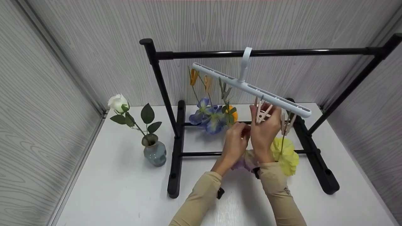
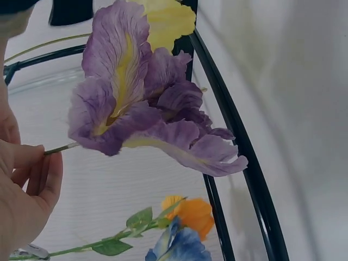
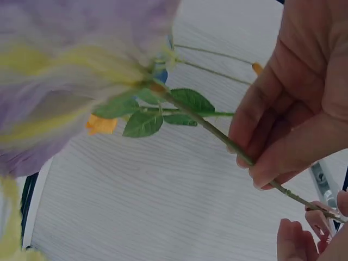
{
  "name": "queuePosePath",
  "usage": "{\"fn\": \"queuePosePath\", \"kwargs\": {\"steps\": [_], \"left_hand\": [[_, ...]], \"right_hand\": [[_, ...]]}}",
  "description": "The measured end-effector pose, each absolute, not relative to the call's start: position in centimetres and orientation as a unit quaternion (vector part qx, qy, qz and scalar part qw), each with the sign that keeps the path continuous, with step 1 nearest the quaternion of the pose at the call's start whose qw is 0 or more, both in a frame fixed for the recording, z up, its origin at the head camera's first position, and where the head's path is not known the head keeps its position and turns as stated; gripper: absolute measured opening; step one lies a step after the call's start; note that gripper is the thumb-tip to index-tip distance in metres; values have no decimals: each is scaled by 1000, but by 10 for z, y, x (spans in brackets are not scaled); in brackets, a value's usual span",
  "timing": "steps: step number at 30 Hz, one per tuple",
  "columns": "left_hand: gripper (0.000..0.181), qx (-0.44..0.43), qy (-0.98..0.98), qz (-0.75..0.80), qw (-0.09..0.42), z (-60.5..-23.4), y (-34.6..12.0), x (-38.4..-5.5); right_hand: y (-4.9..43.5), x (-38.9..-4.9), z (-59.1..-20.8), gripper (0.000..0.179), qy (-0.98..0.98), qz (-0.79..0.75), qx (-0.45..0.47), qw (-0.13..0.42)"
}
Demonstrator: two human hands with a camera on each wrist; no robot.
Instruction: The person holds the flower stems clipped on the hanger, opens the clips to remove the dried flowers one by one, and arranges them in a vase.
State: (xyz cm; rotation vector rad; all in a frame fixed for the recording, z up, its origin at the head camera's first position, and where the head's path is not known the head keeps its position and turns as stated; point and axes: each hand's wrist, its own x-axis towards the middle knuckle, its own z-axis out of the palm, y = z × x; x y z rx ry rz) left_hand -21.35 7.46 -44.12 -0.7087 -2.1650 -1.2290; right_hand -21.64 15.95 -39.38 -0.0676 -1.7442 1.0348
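My left hand (image 1: 235,141) pinches the green stem (image 3: 204,126) of a purple artificial flower (image 2: 117,103) between thumb and fingers. The bloom hangs below both hands. Just to the right and slightly higher, my right hand (image 1: 265,133) holds a pale pink clothespin (image 1: 262,115) under the light-blue hanger (image 1: 267,95). The upper end of the stem lies at this clothespin in the right wrist view; whether it sits between the jaws I cannot tell. A yellow flower (image 1: 287,157) hangs from another pink clothespin (image 1: 285,124) beside my right hand.
The hanger hooks over a black rack (image 1: 201,54). Orange clothespins (image 1: 193,77) and a greyish one hold blue flowers (image 1: 213,121) and an orange flower (image 1: 233,113) on its left half. A white rose (image 1: 118,103) stands in a blue-grey vase (image 1: 155,154) left of the rack.
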Motion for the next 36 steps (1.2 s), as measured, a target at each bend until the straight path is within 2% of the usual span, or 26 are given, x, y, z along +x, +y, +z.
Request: {"fn": "queuePosePath", "kwargs": {"steps": [4, 9, 14, 19, 28, 32, 36], "left_hand": [[11, -248, -802, -473, 267, -443, 77, -211], [10, -237, -798, -492, 255, -445, 80, -209], [7, -230, -790, -529, 209, -448, 82, -210], [6, -225, -784, -556, 158, -458, 79, -208], [6, -236, -789, -557, 107, -468, 74, -205], [6, -234, -792, -555, 101, -468, 72, -203], [6, -238, -792, -551, 108, -467, 71, -202]], "right_hand": [[163, -228, -394, 44, -731, 391, -13, 559], [169, -237, -397, 39, -728, 359, 10, 584], [175, -244, -397, 32, -709, 387, 39, 589], [178, -247, -394, 21, -675, 485, 52, 554], [169, -246, -388, 12, -543, 703, 32, 459], [170, -255, -394, 8, -489, 764, 22, 420], [168, -262, -398, 14, -467, 780, -6, 416]]}}
